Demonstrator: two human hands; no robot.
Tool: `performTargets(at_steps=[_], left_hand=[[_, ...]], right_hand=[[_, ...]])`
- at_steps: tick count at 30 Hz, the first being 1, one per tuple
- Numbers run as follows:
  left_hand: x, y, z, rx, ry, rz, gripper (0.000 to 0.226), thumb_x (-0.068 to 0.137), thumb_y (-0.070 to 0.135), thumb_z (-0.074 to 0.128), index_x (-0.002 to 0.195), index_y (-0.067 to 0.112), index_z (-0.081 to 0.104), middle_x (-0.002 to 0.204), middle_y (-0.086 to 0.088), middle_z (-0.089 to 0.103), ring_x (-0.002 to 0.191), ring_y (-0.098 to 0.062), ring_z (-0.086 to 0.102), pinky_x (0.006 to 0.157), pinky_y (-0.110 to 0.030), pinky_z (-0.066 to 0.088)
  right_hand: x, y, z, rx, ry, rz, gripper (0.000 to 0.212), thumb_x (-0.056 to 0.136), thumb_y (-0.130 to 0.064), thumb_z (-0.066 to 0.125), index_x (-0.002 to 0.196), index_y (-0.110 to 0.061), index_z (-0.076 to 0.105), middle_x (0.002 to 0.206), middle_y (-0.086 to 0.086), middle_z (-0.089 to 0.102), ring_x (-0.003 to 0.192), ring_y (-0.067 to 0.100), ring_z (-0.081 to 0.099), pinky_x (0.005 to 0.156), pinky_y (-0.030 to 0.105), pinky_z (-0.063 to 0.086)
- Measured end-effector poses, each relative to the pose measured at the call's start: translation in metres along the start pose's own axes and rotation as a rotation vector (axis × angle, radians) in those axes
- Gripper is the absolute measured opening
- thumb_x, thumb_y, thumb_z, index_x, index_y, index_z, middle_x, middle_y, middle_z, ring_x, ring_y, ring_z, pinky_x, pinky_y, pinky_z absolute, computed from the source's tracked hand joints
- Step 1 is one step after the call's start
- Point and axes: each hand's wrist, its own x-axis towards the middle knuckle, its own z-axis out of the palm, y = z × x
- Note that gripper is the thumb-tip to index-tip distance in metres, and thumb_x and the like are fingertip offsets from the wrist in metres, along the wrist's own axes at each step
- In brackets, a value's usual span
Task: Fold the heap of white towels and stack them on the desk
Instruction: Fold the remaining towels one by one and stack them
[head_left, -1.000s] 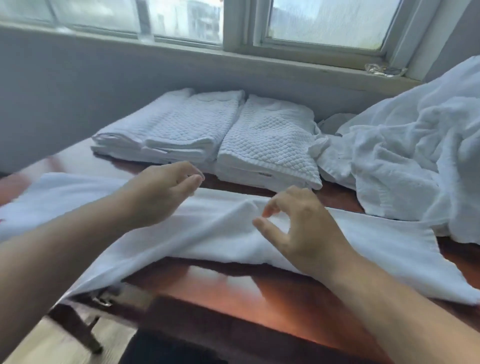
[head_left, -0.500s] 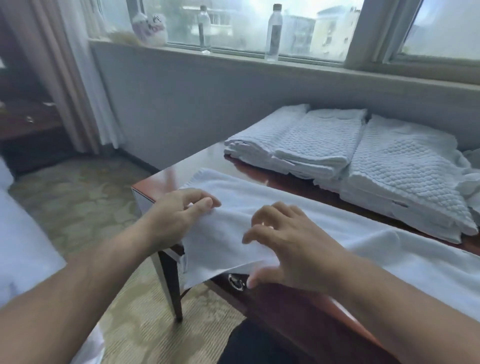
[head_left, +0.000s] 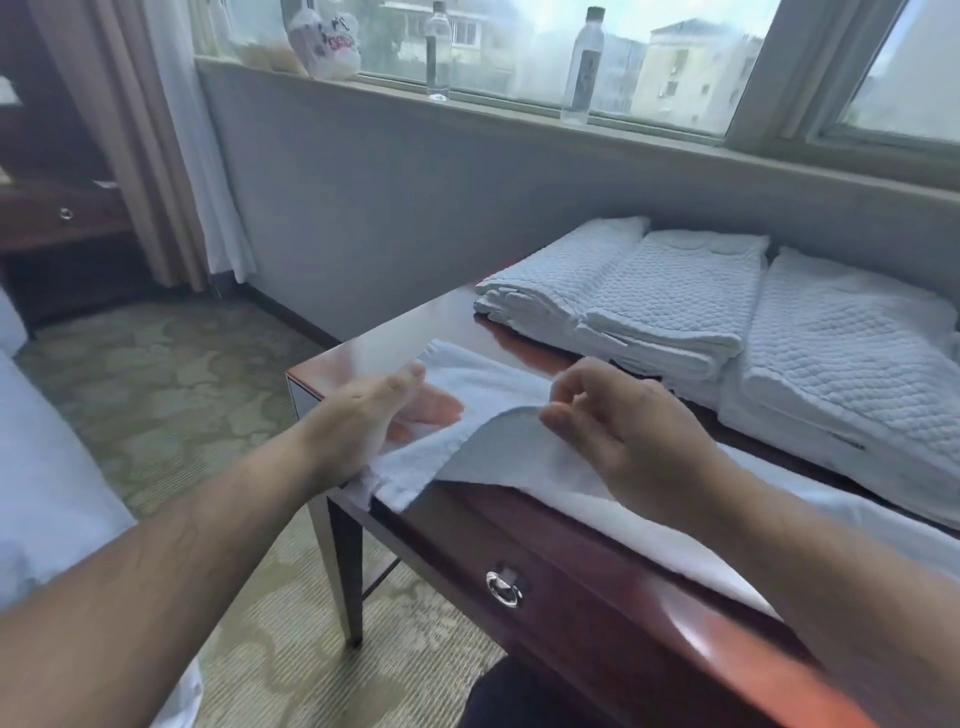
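1. A person works a white towel (head_left: 519, 457) at the left end of a glossy reddish-brown table (head_left: 363, 348), seen from a head-worn camera.
2. The towel lies in a long strip along the table's front edge. Its left end slightly overhangs the table's left corner, and the rest runs toward the table's right end beneath the right forearm.
3. The left hand (head_left: 384, 410) rests on the towel's end by the table's left corner, fingers straight and together, thumb uppermost, gripping nothing.
4. The right hand (head_left: 623, 431), nearer the table's middle, has its fingers curled and pinches a raised edge of the towel between thumb and fingertips. The cloth there arches up off the table.
5. Folded towels (head_left: 675, 301), white and quilted, sit in neat stacks side by side along the table's back edge, apart from the towel being handled.
6. A drawer with a metal ring pull (head_left: 504, 588) is set in the table's front.
7. Beyond the table, a clear bottle (head_left: 582, 65), a second bottle (head_left: 438, 52) and a white printed bag (head_left: 324, 44) stand on the windowsill.
8. A curtain (head_left: 156, 145) hangs well to the table's left, above patterned carpet (head_left: 156, 374).
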Motion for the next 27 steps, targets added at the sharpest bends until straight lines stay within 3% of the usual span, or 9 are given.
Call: performTargets(at_steps=[3, 5, 7, 9, 11, 14, 19, 23, 27], left_hand=[[-0.003, 0.004, -0.007, -0.251, -0.092, -0.089, 0.075, 0.093, 0.065, 0.027, 0.114, 0.007, 0.070, 0.111, -0.011, 0.075, 0.104, -0.021, 0.071, 0.087, -0.026, 0.055], [-0.004, 0.003, -0.013, -0.246, -0.133, -0.069, 0.076, 0.093, 0.072, 0.032, 0.120, 0.012, 0.069, 0.116, -0.011, 0.074, 0.110, -0.024, 0.069, 0.096, -0.032, 0.051], [-0.005, 0.001, -0.018, -0.110, -0.142, 0.015, 0.054, 0.086, 0.050, 0.046, 0.125, 0.019, 0.067, 0.121, -0.003, 0.073, 0.119, -0.017, 0.065, 0.104, -0.035, 0.045], [-0.006, 0.001, -0.024, 0.080, -0.147, 0.037, 0.061, 0.071, 0.020, 0.048, 0.131, 0.026, 0.061, 0.129, 0.003, 0.067, 0.124, -0.007, 0.058, 0.110, -0.035, 0.042], [-0.007, -0.001, -0.026, 0.258, -0.158, 0.027, 0.077, 0.066, 0.012, 0.047, 0.137, 0.038, 0.052, 0.133, 0.010, 0.060, 0.119, -0.002, 0.059, 0.105, -0.031, 0.047], [-0.001, -0.008, -0.023, 0.473, -0.127, 0.100, 0.070, 0.080, 0.007, 0.058, 0.137, 0.046, 0.050, 0.127, 0.023, 0.059, 0.110, 0.011, 0.058, 0.091, -0.009, 0.043], [0.017, -0.008, -0.020, 0.426, 0.074, 0.158, 0.032, 0.098, 0.006, 0.050, 0.093, 0.029, 0.071, 0.076, 0.027, 0.067, 0.070, 0.009, 0.059, 0.065, -0.008, 0.041], [0.036, 0.000, -0.022, 0.498, 0.280, 0.081, 0.031, 0.102, 0.029, 0.049, 0.078, 0.024, 0.068, 0.067, 0.013, 0.064, 0.067, -0.009, 0.056, 0.060, -0.021, 0.043], [0.054, 0.005, -0.024, 0.698, 0.360, -0.232, 0.054, 0.094, 0.055, 0.044, 0.048, 0.027, 0.049, 0.051, 0.009, 0.046, 0.059, -0.021, 0.049, 0.058, -0.030, 0.037]], right_hand=[[0.023, 0.016, -0.004, 0.006, 0.084, 0.124, 0.019, 0.098, -0.037, 0.061, 0.081, -0.035, 0.053, 0.069, -0.015, 0.063, 0.055, -0.001, 0.052, 0.051, 0.012, 0.036], [0.034, 0.029, -0.004, -0.014, 0.114, 0.195, 0.020, 0.099, -0.039, 0.060, 0.080, -0.035, 0.053, 0.064, -0.012, 0.060, 0.059, -0.005, 0.054, 0.050, 0.014, 0.034], [0.040, 0.040, 0.000, -0.070, 0.121, 0.237, 0.021, 0.099, -0.039, 0.060, 0.080, -0.033, 0.053, 0.065, -0.011, 0.057, 0.064, -0.009, 0.054, 0.049, 0.015, 0.031], [0.042, 0.050, 0.004, -0.117, 0.119, 0.255, 0.021, 0.099, -0.038, 0.059, 0.079, -0.032, 0.053, 0.068, -0.012, 0.058, 0.070, -0.010, 0.054, 0.051, 0.016, 0.029], [0.044, 0.059, 0.007, -0.151, 0.106, 0.273, 0.019, 0.099, -0.039, 0.059, 0.081, -0.031, 0.054, 0.073, -0.012, 0.059, 0.072, -0.004, 0.055, 0.054, 0.017, 0.030], [0.047, 0.067, 0.010, -0.181, 0.062, 0.309, 0.018, 0.099, -0.041, 0.057, 0.086, -0.029, 0.056, 0.076, -0.011, 0.062, 0.070, 0.003, 0.056, 0.059, 0.025, 0.038], [0.051, 0.069, 0.014, -0.234, 0.034, 0.302, 0.018, 0.099, -0.047, 0.053, 0.090, -0.031, 0.055, 0.077, -0.013, 0.060, 0.071, 0.001, 0.055, 0.057, 0.024, 0.037], [0.058, 0.069, 0.014, -0.324, 0.066, 0.238, 0.025, 0.097, -0.054, 0.050, 0.087, -0.031, 0.052, 0.074, -0.013, 0.056, 0.070, -0.002, 0.051, 0.054, 0.025, 0.033], [0.070, 0.070, 0.016, -0.429, -0.017, 0.305, 0.037, 0.094, -0.060, 0.046, 0.077, -0.028, 0.052, 0.073, -0.012, 0.057, 0.068, 0.003, 0.051, 0.053, 0.029, 0.033]])
